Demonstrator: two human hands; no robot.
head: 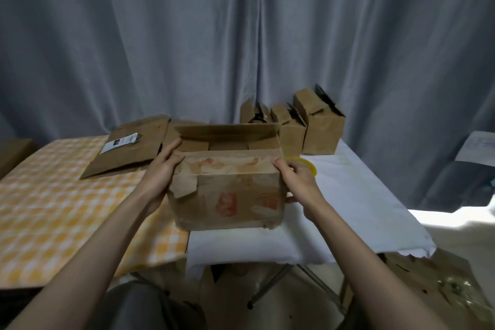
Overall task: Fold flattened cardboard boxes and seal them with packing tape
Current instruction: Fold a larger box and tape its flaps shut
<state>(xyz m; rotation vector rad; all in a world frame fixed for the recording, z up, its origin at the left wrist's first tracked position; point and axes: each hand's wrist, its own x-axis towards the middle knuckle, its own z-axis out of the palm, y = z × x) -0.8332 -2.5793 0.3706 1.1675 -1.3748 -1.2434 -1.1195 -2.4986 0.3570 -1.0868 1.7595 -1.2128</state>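
Dim, soft-focus, wide-angle bowing, right-side glare

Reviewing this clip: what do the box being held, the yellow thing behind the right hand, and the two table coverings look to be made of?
The box looks like worn brown corrugated cardboard: matte, creased, with torn patches and faded red print. The yellow thing is mostly hidden; its smooth bright rim suggests plastic, perhaps a tape roll, but that is unsure. The checked covering and the white covering both look like soft matte fabric, draping over the edges.

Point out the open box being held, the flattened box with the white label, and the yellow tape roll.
open box [227, 195]: head view, its front wall.
flattened box [128, 150]: head view, its top face.
yellow tape roll [308, 165]: head view, its visible rim.
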